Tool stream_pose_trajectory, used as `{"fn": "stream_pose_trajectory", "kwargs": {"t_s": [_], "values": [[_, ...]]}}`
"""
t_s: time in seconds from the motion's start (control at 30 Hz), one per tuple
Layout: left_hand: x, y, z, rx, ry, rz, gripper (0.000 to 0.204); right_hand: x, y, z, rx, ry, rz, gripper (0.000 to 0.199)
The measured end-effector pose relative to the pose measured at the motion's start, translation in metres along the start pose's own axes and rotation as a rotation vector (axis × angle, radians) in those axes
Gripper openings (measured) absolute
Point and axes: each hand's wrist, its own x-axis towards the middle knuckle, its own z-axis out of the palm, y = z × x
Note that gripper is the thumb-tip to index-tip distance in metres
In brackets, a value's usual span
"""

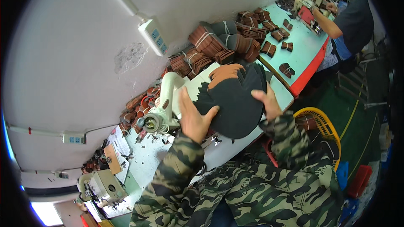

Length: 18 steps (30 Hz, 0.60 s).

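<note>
Between my two hands is a fanned stack of flat, black, leather-like cut pieces with rounded ends and jagged layered edges. Brown pieces show at its far end. My left hand grips the stack's left side, thumb lying along the edge and fingers upright behind. On the right side, my right hand has its thumb on top while its other fingers are largely hidden. Just left of my left hand stands a cream machine with a curved arm and round end, on a white worktable.
Tied brown and grey bundles are heaped against the wall. A yellow basket stands at my right. Further right, a person works at a machine on a pale green table. Another machine is at lower left.
</note>
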Motion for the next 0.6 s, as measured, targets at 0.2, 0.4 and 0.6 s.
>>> {"fn": "stream_pose_trajectory", "kwargs": {"t_s": [0.2,0.4,0.6], "values": [[-0.046,0.103,0.027,0.38,-0.521,0.419,0.089,-0.06,0.032,0.006,0.081,0.202,-0.139,0.071],[-0.046,0.11,0.03,0.306,-0.621,0.389,0.075,-0.062,0.071,-0.025,0.465,0.059,-0.147,0.095],[-0.028,0.099,0.008,-0.045,-0.653,0.307,0.053,-0.071,0.073,-0.03,0.29,-0.018,-0.108,0.113]]}}
